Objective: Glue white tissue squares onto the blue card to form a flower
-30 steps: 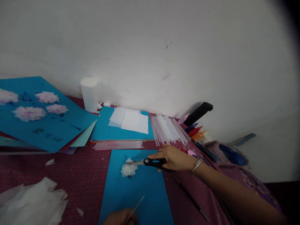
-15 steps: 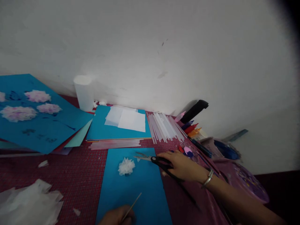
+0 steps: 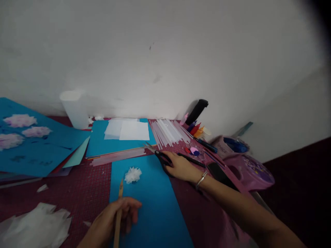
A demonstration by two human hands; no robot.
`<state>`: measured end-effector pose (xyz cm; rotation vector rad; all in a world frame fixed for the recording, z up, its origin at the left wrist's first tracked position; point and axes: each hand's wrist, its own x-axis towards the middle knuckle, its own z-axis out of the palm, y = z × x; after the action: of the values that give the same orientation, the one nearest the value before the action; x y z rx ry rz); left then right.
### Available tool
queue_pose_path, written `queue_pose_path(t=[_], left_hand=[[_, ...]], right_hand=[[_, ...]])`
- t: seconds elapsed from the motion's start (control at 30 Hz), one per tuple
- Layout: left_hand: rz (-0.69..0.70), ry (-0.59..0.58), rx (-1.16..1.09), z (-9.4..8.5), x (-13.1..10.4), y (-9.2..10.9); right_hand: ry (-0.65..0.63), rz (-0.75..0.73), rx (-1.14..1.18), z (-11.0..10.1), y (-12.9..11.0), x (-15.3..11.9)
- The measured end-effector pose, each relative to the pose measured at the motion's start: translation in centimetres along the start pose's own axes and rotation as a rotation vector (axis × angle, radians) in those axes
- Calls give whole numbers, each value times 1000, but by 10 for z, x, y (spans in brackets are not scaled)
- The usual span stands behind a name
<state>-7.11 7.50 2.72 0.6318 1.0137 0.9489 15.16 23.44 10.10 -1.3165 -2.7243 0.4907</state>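
White paper flower (image 3: 133, 175) sits toward the far end of the blue sheet (image 3: 152, 203), just beside the tip of the wooden stick (image 3: 117, 227) my left hand (image 3: 110, 215) has pinched, fingers half curled. My right hand (image 3: 181, 167) covers the handles of the scissors (image 3: 159, 154), blades apart; can't tell from here if that grip's closed.

The sheet (image 3: 152, 206) is blue, the flower (image 3: 133, 175) white, the scissor handles (image 3: 158, 155) black, the tablecloth (image 3: 85, 186) checked red.
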Motion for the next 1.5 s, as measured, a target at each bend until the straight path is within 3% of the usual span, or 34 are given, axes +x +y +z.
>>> queue_pose_path(t=[0.2, 0.37, 0.47, 0.57, 0.63, 0.77, 0.9, 0.97, 1.07, 1.23, 1.3, 1.43, 1.5], left_hand=[[123, 307, -24, 6, -23, 17], [205, 319, 16, 1, -22, 19], [174, 322, 6, 5, -23, 26], [125, 286, -74, 21, -32, 31], [157, 226, -116, 38, -40, 30], [188, 81, -129, 72, -41, 19], [194, 140, -15, 84, -44, 8], [194, 173, 166, 76, -55, 7], [183, 301, 566, 43, -86, 12], [283, 922, 1186, -33, -141, 17], [331, 1051, 1389, -58, -152, 18], [343, 1197, 1439, -92, -153, 31], [294, 1179, 1405, -103, -147, 42]], right_hand=[[19, 142, -128, 16, -17, -47], [40, 249, -220, 29, -28, -68], [25, 242, -235, 26, -32, -74], [114, 87, -151, 21, -44, -83], [183, -143, 48, 21, -56, -88], [162, -554, 333, 32, -75, -88], [234, -707, 352, 42, -83, -76], [275, -693, 450, 43, -81, -68], [318, -549, 688, 47, -74, -55], [254, -188, 1087, 67, -62, -37], [228, -122, 1158, 74, -59, -34], [211, -72, 1206, 78, -57, -33], [204, -65, 1205, 77, -57, -34]])
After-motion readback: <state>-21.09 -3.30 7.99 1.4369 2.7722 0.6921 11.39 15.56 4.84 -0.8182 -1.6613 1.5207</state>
